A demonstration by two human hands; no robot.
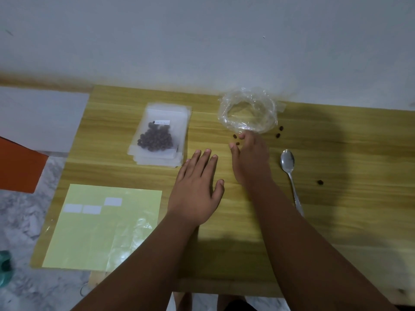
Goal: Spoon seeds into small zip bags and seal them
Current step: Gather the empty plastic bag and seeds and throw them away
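**Here, the right hand reaches among loose seeds by a crumpled bag**

Flat on the wooden bench (pixel 336 221) lies the left hand (pixel 195 187), palm down, its fingers (pixel 203 157) straight and slightly spread, holding nothing. Its fingertips end just beside a stack of small zip bags (pixel 157 159). On top of that stack rests a filled zip bag (pixel 155 135), with a heap of dark seeds inside and a small white label (pixel 162 123) near its far end.

The right hand (pixel 251 158) stretches further out, to the near edge of a crumpled clear plastic bag (pixel 247 111) whose mouth is rolled open. Its thumb and forefinger (pixel 242 136) bend towards each other with one dark seed (pixel 237 143) showing between them; whether they actually pinch it cannot be told. Other loose seeds (pixel 278 135) lie scattered on the bench right of the bag, and a lone seed (pixel 320 182) sits well apart, right of the spoon.

The metal spoon (pixel 288 167) lies untouched just right of the right wrist, bowl away from the person.

At the near left, a pale green sticker sheet (pixel 101 232) carries three white stickers (pixel 93 208)
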